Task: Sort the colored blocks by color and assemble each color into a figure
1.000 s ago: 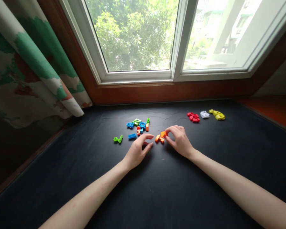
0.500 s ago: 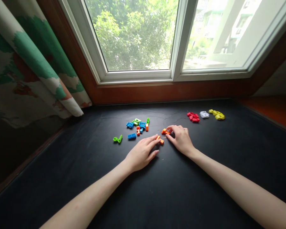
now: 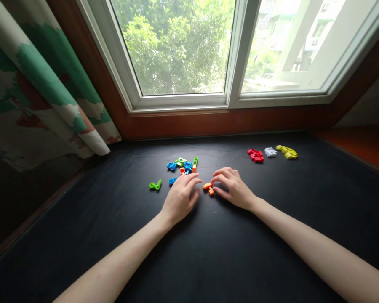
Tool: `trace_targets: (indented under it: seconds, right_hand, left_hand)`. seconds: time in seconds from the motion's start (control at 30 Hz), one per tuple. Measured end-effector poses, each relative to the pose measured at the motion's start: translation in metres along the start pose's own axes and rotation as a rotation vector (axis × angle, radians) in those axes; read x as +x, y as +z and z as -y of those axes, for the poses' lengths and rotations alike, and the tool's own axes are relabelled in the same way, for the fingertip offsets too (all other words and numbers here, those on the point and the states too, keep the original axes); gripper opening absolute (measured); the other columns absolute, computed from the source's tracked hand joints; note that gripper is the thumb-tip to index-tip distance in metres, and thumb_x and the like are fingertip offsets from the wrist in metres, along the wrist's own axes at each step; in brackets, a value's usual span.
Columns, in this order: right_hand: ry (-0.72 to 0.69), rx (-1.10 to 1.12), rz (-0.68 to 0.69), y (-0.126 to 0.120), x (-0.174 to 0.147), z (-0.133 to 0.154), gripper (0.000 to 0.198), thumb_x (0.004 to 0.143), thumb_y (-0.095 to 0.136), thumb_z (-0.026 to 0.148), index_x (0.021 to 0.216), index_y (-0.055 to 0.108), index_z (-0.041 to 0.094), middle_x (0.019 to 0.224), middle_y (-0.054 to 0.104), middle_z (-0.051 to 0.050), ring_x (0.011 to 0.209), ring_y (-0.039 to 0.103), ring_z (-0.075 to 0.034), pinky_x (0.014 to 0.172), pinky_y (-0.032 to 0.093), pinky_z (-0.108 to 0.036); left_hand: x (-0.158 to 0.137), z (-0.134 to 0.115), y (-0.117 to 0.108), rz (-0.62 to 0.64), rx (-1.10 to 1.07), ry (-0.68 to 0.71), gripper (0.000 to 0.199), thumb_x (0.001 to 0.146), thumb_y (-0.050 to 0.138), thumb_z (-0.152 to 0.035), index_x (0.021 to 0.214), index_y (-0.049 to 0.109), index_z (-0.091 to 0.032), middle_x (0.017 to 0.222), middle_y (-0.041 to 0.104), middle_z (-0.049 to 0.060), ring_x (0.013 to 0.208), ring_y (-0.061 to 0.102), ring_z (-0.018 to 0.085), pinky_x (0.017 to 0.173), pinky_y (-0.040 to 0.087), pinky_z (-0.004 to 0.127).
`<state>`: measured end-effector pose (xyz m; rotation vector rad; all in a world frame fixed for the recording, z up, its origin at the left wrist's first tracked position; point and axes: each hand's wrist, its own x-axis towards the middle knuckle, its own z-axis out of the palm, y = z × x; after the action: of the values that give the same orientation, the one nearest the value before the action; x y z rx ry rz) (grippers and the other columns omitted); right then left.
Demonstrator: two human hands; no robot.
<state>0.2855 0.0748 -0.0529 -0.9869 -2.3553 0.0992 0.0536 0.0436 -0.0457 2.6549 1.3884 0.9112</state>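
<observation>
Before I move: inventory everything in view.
Window: 1, white, back
Foliage: uncounted, green, outside
Building: uncounted, pale, outside right
Wooden trim: 1, brown, below window
Curtain: 1, white and green, left
Tabletop: 1, black, foreground
Mixed pile: 1, blue, green and orange, centre left
Blue block: 1, blue, centre left, partly hidden
Green shape: 1, green, left of blue block
Orange pieces: count unclear, orange, centre
Red pile: 1, red, right
White pile: 1, white, right of red
Yellow pile: 1, yellow, right of white
Left hand: 1, bare, centre left
Right hand: 1, bare, centre right
</observation>
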Motion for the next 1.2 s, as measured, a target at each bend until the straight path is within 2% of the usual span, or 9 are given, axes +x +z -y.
trace_targets:
  seconds: [0.07,0.17,0.33,0.53,0.73,0.87,1.0,1.2]
  right_hand:
    - [-0.005,0.006,0.014,-0.001,0.0,0.001,0.011,0.09,0.061,0.027,0.1,0.065,0.023,0.114,0.064,-0.008,0.111,0.053,-0.024,0.094,0.038,-0.04]
    - [-0.009,0.019,0.02,-0.002,0.0,0.001,0.01,0.09,0.06,0.026,0.099,0.065,0.023,0.113,0.064,-0.008,0.111,0.053,-0.024,0.094,0.038,-0.04]
    - [-0.004,0.023,0.028,-0.003,0.001,0.003,0.011,0.091,0.059,0.026,0.099,0.065,0.023,0.112,0.065,-0.008,0.111,0.053,-0.024,0.094,0.038,-0.04]
    - [-0.006,0.016,0.029,-0.003,0.001,0.002,0.011,0.092,0.058,0.026,0.099,0.065,0.023,0.111,0.066,-0.008,0.11,0.054,-0.024,0.093,0.039,-0.04]
    - [-0.003,0.027,0.001,-0.002,0.001,0.002,0.012,0.093,0.056,0.025,0.102,0.064,0.022,0.11,0.066,-0.008,0.108,0.055,-0.023,0.093,0.038,-0.039]
    - [-0.013,0.039,-0.014,-0.003,0.001,0.003,0.012,0.095,0.054,0.026,0.101,0.063,0.021,0.109,0.066,-0.008,0.108,0.055,-0.023,0.094,0.037,-0.039]
    - [-0.024,0.065,-0.034,-0.004,0.0,0.007,0.013,0.096,0.052,0.026,0.099,0.064,0.022,0.107,0.067,-0.007,0.108,0.055,-0.022,0.095,0.036,-0.039]
    - [0.046,0.149,-0.097,-0.002,0.0,0.022,0.014,0.096,0.054,0.03,0.091,0.066,0.023,0.1,0.069,-0.005,0.101,0.058,-0.021,0.091,0.038,-0.037]
  left_hand:
    - [0.002,0.009,-0.001,-0.039,0.112,-0.053,0.032,0.091,0.05,-0.017,0.123,0.057,-0.016,0.135,0.057,0.013,0.127,0.052,0.027,0.11,0.04,0.048]
    - [0.005,0.024,-0.002,-0.029,0.262,-0.121,0.04,0.09,0.053,-0.02,0.13,0.053,-0.012,0.141,0.052,0.018,0.131,0.048,0.031,0.111,0.038,0.05]
    - [0.005,0.039,0.0,-0.01,0.29,-0.123,0.04,0.09,0.055,-0.022,0.129,0.054,-0.015,0.133,0.059,0.016,0.126,0.052,0.031,0.109,0.038,0.052]
    - [0.004,0.041,-0.001,-0.078,0.188,-0.11,0.035,0.09,0.056,-0.018,0.125,0.054,-0.018,0.111,0.065,0.011,0.105,0.061,0.028,0.097,0.048,0.049]
    - [0.001,0.033,-0.002,-0.174,-0.017,-0.084,0.046,0.09,0.059,-0.018,0.135,0.047,-0.022,0.121,0.059,0.011,0.111,0.059,0.026,0.097,0.049,0.044]
    - [0.0,0.021,-0.001,-0.21,-0.204,-0.052,0.048,0.09,0.06,-0.019,0.136,0.046,-0.025,0.117,0.059,0.008,0.108,0.061,0.021,0.097,0.051,0.039]
    - [0.0,0.013,0.002,-0.219,-0.34,-0.009,0.039,0.089,0.064,-0.024,0.127,0.053,-0.023,0.114,0.057,0.007,0.094,0.066,0.018,0.089,0.057,0.036]
    - [-0.001,0.008,0.003,-0.234,-0.465,0.047,0.027,0.085,0.069,-0.035,0.106,0.06,-0.02,0.106,0.056,0.006,0.095,0.064,0.019,0.083,0.062,0.035]
